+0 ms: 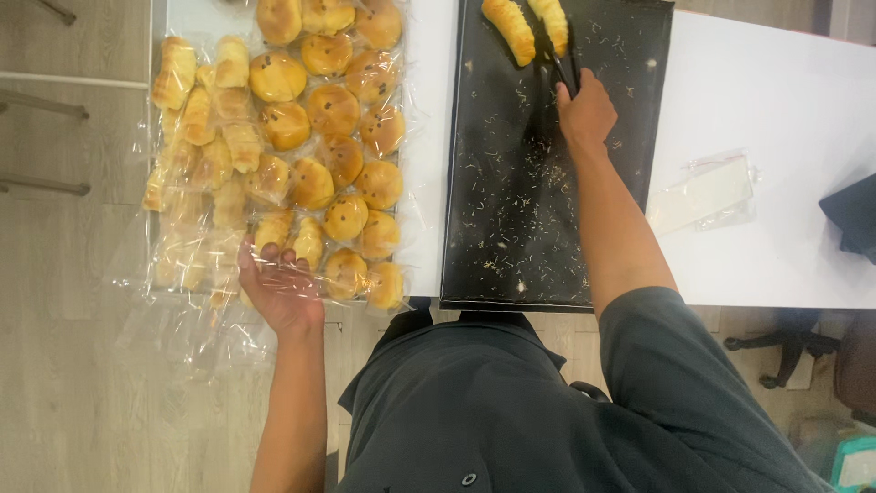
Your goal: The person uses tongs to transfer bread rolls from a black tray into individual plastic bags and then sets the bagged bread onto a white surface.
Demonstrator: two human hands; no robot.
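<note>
My right hand (585, 111) grips black tongs (558, 64) over a black baking tray (511, 228) strewn with crumbs. The tong tips sit between two long golden rolls (509, 29) at the tray's far end, against the right-hand roll (553, 20). My left hand (279, 288) rests at the near edge of a tray of bagged pastries (283, 146), fingers spread on a clear plastic bag (274, 233) that holds a long roll. Round buns with dark chips (333, 110) and long rolls (205, 119), each in clear wrap, fill that tray.
A stack of empty clear bags (701, 194) lies on the white table (776, 110) right of the black tray. A dark object (853, 215) pokes in at the right edge. Wood floor (64, 365) and a chair base (785, 351) lie below.
</note>
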